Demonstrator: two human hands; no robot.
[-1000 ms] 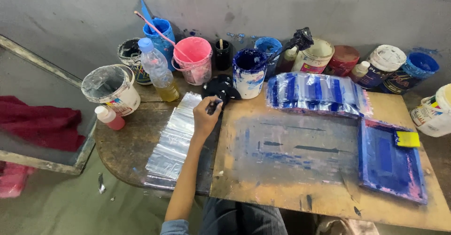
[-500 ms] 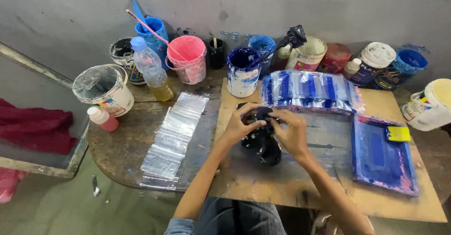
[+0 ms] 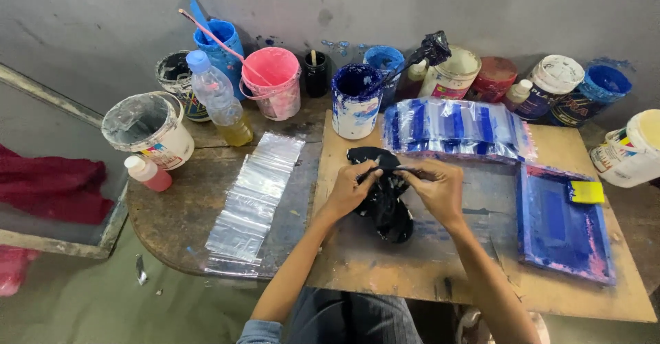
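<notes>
Both hands, left (image 3: 350,191) and right (image 3: 434,190), grip a crumpled, ink-stained black rag (image 3: 385,196).

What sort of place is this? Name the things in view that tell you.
Probably a small printing or paint workshop: open ink tubs along the wall, a blue-stained printing frame, and printed plastic bags on a stained board.

Both bare forearms reach forward from the bottom edge and converge. The left hand (image 3: 350,189) and right hand (image 3: 434,189) sit close together, knuckles up, fingers curled inward and pinching, thumbs pointing toward each other.
</notes>
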